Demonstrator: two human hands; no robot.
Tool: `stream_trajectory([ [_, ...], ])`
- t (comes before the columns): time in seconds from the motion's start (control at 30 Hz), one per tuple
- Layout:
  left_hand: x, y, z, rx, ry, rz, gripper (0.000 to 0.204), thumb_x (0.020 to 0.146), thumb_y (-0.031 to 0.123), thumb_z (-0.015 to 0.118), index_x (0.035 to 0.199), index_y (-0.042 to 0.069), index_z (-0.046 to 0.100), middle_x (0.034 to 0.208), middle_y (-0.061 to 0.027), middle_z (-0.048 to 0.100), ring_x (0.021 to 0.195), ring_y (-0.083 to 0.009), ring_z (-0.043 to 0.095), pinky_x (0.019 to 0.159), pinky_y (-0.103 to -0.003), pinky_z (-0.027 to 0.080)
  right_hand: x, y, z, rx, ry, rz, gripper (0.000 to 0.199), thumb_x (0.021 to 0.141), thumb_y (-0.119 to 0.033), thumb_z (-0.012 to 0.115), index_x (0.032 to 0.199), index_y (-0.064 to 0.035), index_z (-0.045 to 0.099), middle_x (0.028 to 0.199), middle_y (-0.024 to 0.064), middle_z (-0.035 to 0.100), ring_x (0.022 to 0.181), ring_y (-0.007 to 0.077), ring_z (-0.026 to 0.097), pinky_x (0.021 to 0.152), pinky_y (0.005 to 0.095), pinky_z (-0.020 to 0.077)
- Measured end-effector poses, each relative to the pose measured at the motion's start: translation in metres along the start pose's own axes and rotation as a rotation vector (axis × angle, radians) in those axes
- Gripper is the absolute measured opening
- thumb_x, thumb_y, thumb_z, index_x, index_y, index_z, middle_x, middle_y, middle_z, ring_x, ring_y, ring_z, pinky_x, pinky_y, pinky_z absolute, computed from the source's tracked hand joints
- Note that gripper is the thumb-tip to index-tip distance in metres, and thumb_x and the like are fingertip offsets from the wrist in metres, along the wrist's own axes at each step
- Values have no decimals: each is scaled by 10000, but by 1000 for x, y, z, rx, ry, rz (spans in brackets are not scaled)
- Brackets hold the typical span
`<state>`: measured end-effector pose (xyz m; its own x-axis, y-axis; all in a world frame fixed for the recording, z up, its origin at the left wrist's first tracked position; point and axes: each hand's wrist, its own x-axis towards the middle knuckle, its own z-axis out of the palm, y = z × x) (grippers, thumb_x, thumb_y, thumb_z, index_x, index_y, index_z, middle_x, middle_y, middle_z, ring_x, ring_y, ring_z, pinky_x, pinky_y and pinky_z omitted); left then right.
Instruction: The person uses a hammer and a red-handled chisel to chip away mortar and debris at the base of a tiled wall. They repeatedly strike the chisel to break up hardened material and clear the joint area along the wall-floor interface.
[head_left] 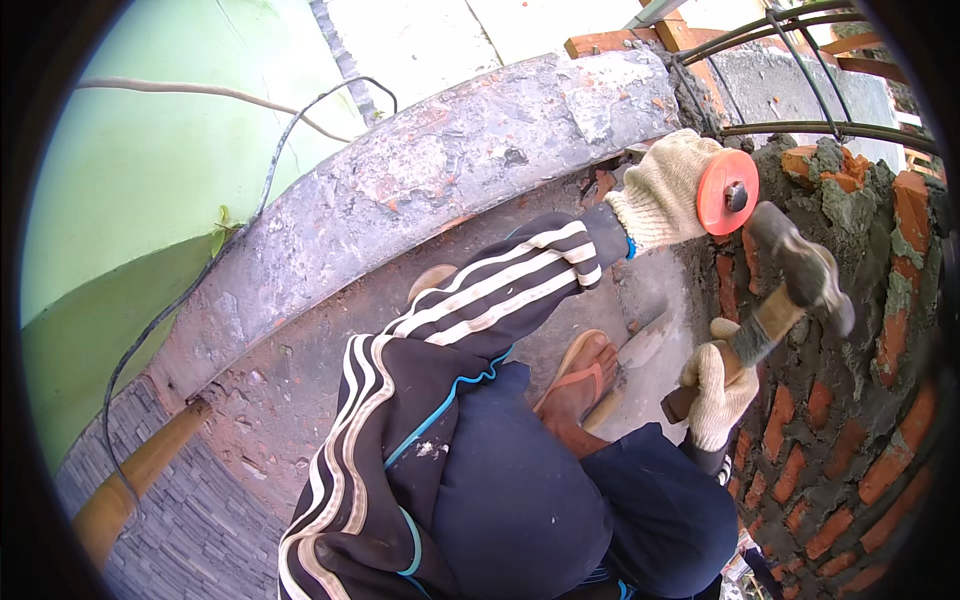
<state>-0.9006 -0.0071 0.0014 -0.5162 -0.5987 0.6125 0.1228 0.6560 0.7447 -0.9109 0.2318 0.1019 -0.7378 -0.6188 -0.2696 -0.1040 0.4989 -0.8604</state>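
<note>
My left hand, in a cream knit glove, is closed round a chisel whose round orange hand guard and dark striking end face up. The chisel's blade is hidden below the hand. Lower right, my right hand, gloved alike, grips the wooden handle of a hammer. The hammer's worn steel head hangs close beside the guard, with a small gap between them. Just right of both tools rises a rough brick wall with grey mortar between its red bricks.
A grey concrete ledge curves across behind my left arm, with a green wall beyond it. A dark cable runs over the ledge. Steel bars jut out at upper right. My sandalled foot stands on rough concrete.
</note>
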Motion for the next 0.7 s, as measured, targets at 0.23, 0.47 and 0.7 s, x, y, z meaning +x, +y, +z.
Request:
stream_trajectory([
  [0.23, 7, 1, 2, -57, 59, -47, 292, 699, 291, 720, 895, 83, 660, 820, -125, 653, 789, -325, 631, 758, -416, 491, 0, -42, -9, 179, 140, -244, 509, 876, -264, 704, 1221, 51, 503, 670, 70, 559, 547, 145, 519, 522, 292, 447],
  [0.47, 9, 0, -12, -42, 38, -89, 288, 729, 281, 711, 923, 72, 667, 847, -143, 656, 803, -339, 644, 741, -419, 520, 26, -70, -12, 347, 282, -752, 409, 995, -329, 509, 1253, -16, 453, 732, 44, 474, 574, 147, 446, 535, 311, 431],
  [0.7, 5, -10, -29, -133, 104, -194, 276, 741, 295, 706, 912, 82, 662, 844, -145, 655, 788, -353, 645, 717, -434, 528, 18, -5, 7, 145, -96, 29, 333, 927, -186, 655, 1127, 42, 516, 691, 56, 557, 549, 141, 514, 516, 287, 443],
])
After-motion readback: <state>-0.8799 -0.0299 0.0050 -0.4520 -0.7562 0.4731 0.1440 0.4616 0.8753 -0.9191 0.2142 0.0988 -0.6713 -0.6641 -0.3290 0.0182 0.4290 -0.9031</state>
